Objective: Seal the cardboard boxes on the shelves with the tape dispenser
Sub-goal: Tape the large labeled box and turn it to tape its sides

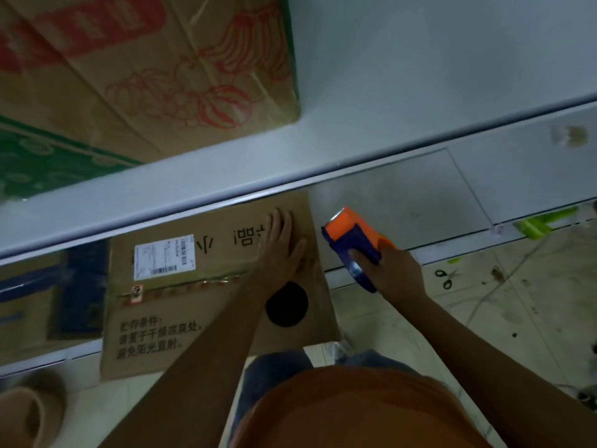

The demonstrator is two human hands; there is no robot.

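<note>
A brown cardboard box [181, 305] with black printed characters and a white shipping label sits on the low shelf, its top facing me, a strip of tape along its middle seam. My left hand [284, 247] lies flat with straight fingers on the box top near its right edge. My right hand [394, 270] grips the orange and blue tape dispenser [352, 240], held just off the box's right edge above the floor. A black round mark [286, 303] shows on the box beside my left forearm.
A grey shelf board [193, 189] runs across above the box, carrying a large box with red fruit print [168, 69]. A blue and brown box [48, 299] stands left. A tape roll [32, 412] lies bottom left. Scissors [445, 278] and green scraps [542, 221] lie on the tiled floor.
</note>
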